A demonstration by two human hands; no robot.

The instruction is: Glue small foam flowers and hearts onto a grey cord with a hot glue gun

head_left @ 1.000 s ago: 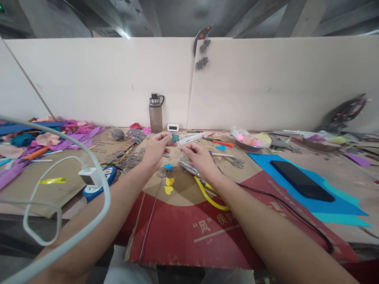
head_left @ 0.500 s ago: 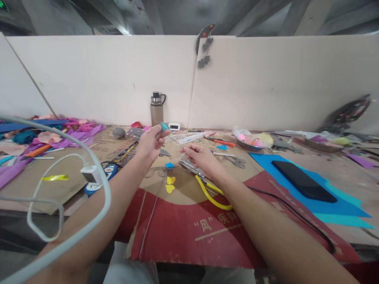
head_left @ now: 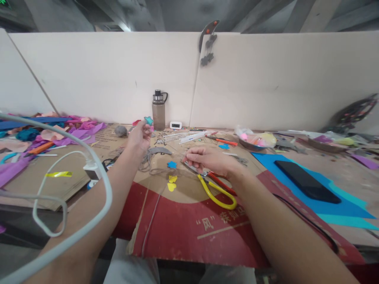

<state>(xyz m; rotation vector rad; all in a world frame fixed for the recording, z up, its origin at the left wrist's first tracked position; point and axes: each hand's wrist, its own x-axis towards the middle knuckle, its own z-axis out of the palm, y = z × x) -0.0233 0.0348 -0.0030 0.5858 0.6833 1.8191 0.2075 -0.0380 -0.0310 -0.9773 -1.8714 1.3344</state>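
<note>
My left hand (head_left: pixel 139 136) is raised over the far left of the cardboard, its fingers pinching a small teal star (head_left: pixel 148 120). To the right, my right hand (head_left: pixel 204 159) has thumb and fingertips pressed together; whatever they may hold is too small to make out. Beneath it lie yellow-handled scissors (head_left: pixel 220 202) and a red-handled tool (head_left: pixel 222 182), partly covered by my wrist. Between the hands rest a blue flower cutout (head_left: pixel 171 164) and yellow heart-shaped cutouts (head_left: pixel 171 187). Grey cord (head_left: pixel 145 161) is looped beside a grey curved piece (head_left: pixel 160 150).
A bottle (head_left: pixel 159 114) and a small white digital display (head_left: pixel 175 125) stand near the back panel. A black phone (head_left: pixel 306 181) lies on blue sheets (head_left: pixel 352 211) at right. A white cable (head_left: pixel 108 193) arcs across the left, near coloured scraps (head_left: pixel 53 136).
My left hand has moved left and slightly up with the star, away from my right hand. My right hand has shifted slightly right and down, and the red handles now show.
</note>
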